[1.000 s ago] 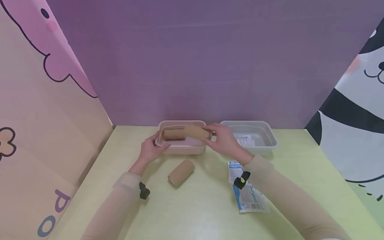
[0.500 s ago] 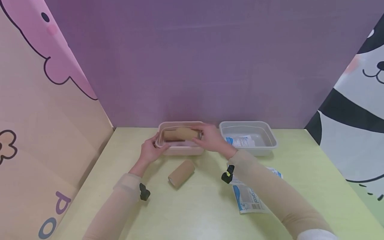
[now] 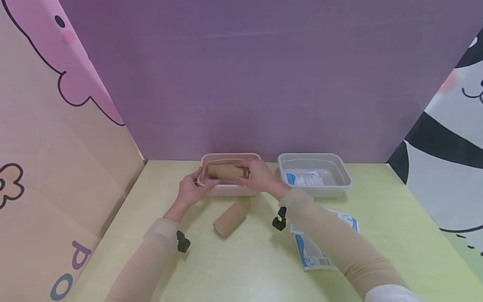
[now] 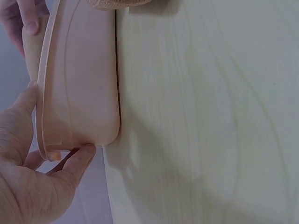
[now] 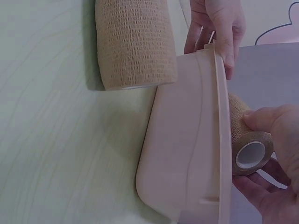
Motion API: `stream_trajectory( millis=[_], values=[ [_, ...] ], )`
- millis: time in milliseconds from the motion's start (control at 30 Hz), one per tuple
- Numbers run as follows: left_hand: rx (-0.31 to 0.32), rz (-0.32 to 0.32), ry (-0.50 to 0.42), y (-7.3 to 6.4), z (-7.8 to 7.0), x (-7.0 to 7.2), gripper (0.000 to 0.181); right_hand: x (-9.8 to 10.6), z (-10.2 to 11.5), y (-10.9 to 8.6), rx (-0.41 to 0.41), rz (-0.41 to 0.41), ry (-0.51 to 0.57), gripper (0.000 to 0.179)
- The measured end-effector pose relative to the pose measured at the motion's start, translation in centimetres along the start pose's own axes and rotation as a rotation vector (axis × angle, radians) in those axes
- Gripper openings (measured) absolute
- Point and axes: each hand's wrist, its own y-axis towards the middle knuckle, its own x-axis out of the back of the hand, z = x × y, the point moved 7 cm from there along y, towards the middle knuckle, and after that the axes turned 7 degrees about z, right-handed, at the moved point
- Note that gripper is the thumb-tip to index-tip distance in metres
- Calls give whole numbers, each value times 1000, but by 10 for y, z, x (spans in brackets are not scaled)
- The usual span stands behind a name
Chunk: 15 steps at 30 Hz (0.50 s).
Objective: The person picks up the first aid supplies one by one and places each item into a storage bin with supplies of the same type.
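We see the right hand (image 3: 258,174) part-closed, thumb and fingers pinching the right end of a tan, crinkle-textured cylindrical bandage roll (image 3: 228,172), which lies level in the mouth of a pale pink rectangular plastic tub (image 3: 232,191); we cannot tell whether it touches the bottom. Just left of that hand, beyond the held roll, shows the end of a second tan roll (image 3: 212,170) inside the tub. Farther left, the left hand (image 3: 190,188) grips the tub's left end, thumb and fingers bent about the rim. Between the hands and nearer us, a third tan roll (image 3: 230,220) lies slantwise on the pale yellow-green table (image 3: 256,268). Right of the right hand stands a whitish translucent plastic tub (image 3: 328,192) with a blue-and-white printed packet (image 3: 303,178) inside; nearer us, more blue-and-white packets (image 3: 311,253) lie partly hidden by the right forearm.
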Motion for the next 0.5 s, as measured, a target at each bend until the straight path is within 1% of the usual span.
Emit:
stream_trajectory(
  millis=[133, 267, 367, 500],
  values=[
    [9, -1, -17, -1, 0, -1, 88, -6, 2, 4, 30, 3, 20, 43],
    [11, -5, -25, -3, -2, -3, 87, -10, 3, 5, 30, 22, 41, 44],
    [1, -6, -27, -3, -2, -5, 87, -14, 4, 5, 33, 28, 1, 43],
    [-9, -4, -31, -3, -3, -8, 88, -16, 5, 5, 32, 17, -50, 43]
  ],
)
